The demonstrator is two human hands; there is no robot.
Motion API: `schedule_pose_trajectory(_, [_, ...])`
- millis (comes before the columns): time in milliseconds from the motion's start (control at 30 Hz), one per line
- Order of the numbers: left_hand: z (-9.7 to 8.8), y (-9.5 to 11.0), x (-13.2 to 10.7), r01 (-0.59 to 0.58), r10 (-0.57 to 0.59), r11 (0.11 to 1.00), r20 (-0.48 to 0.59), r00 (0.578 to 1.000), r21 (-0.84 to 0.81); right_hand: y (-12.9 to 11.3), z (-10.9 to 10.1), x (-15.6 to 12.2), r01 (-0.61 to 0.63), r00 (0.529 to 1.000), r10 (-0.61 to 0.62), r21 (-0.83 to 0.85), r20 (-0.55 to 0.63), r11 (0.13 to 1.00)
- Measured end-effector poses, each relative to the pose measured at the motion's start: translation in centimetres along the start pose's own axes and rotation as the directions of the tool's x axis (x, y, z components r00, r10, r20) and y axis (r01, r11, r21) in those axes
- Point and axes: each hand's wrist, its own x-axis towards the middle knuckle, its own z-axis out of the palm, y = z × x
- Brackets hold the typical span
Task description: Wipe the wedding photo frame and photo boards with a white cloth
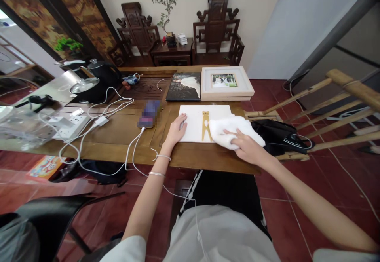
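Observation:
A flat white panel (191, 121) lies near the front edge of the wooden table. On it is a gold piece with two small ears and two long legs (205, 125). My left hand (177, 129) is at the panel's left edge, its fingers curled over the border and holding it. Bunched under my right hand (245, 145) is a fluffy white cloth (234, 129), which covers the panel's right part. My right fingers press into the cloth and grip it; what lies beneath is hidden.
Behind the panel lie a dark photo print (185, 86) and a light-framed picture (227, 80). To the left are a phone (150, 113) with a white cable, a power strip (73, 125) and a dark kettle (102, 72). A bamboo chair (314, 107) holding a black bag (276, 133) stands right.

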Motion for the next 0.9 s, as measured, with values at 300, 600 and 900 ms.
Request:
schedule_pose_trajectory(300, [-0.1,0.0,0.0,0.01,-0.01,1.0,0.011,1.0,-0.006,5.8,-1.8,9.8,-0.165,0.986,0.163,-0.06,-0.04,0.984])
schedule_pose_trajectory(600, [-0.1,-0.3,0.0,0.002,-0.002,1.0,-0.004,1.0,-0.004,6.8,-0.7,11.3,-0.161,0.981,0.154,-0.051,-0.12,0.986])
schedule_pose_trajectory(900, [0.0,-0.2,0.0,-0.002,0.002,1.0,-0.008,1.0,-0.003,0.1,1.2,-0.3,0.07,0.993,-0.067,0.026,-0.096,0.997])
